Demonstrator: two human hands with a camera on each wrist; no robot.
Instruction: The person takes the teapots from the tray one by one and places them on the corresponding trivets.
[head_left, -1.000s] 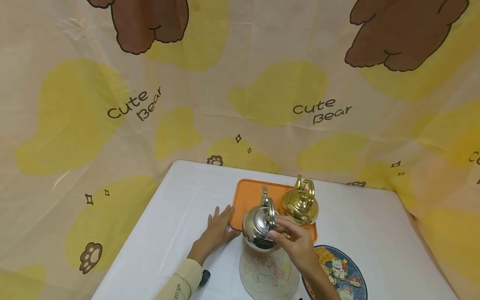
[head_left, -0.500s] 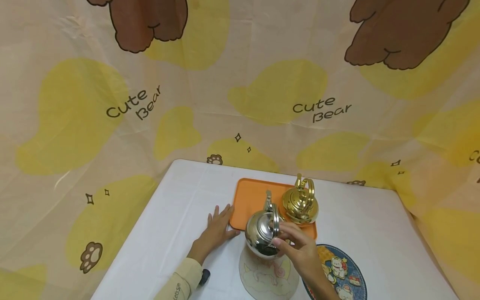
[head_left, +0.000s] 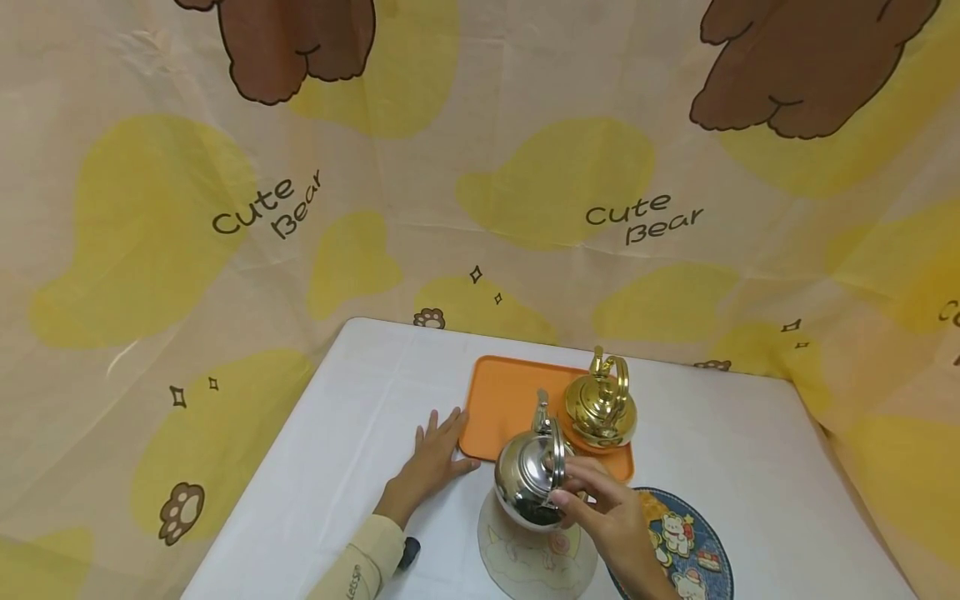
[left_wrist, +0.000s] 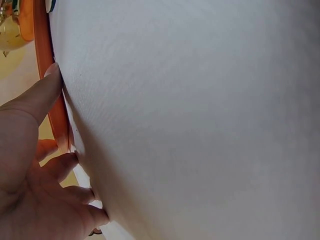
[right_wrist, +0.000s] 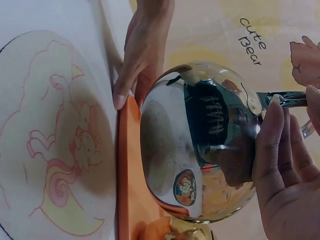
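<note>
Beside the right hand (head_left: 609, 510), which pinches its handle (head_left: 558, 454), the silver kettle (head_left: 517, 482) appears rigid, slippery; hold there. Left hand (head_left: 431, 463): spread.

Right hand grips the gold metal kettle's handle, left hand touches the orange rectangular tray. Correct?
Wrong colour: in the head view, the right hand grips the handle of the round silver metal kettle; the gold metal kettle is untouched. The left hand does touch the orange rectangular tray.

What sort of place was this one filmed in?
Probably a staged filming corner rather than a working kitchen: a creased "Cute Bear" backdrop stands right behind a white table, which bears an orange tray and a golden kettle.
</note>
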